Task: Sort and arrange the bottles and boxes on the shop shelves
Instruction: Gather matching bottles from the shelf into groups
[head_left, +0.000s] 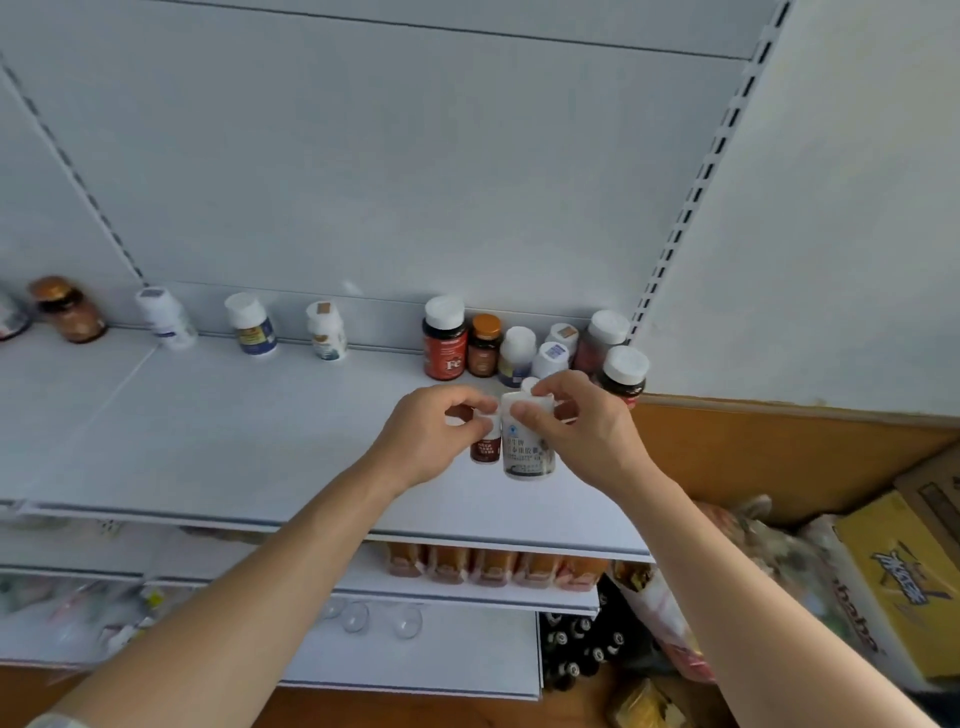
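Note:
My left hand (423, 434) grips the white cap of a small brown bottle (485, 451) just above the white shelf (218, 431). Touching it on the right is a taller white bottle (527, 449), and my right hand (582, 426) holds that one by its cap. Behind my hands a cluster of several bottles stands at the shelf's back right, among them a red bottle marked Fe (444, 340) and a dark one with a white cap (623, 375). Spaced along the back wall to the left stand a white bottle (327, 332), a blue-labelled bottle (253, 325), another white bottle (166, 318) and a brown bottle (67, 310).
Below the shelf, a lower shelf carries orange packets (493, 566), and clear domes (358, 618) lie under that. At the right, a yellow carton (904, 577), bags and dark bottles (582, 649) crowd the floor. A white wall panel (831, 208) closes the shelf's right end.

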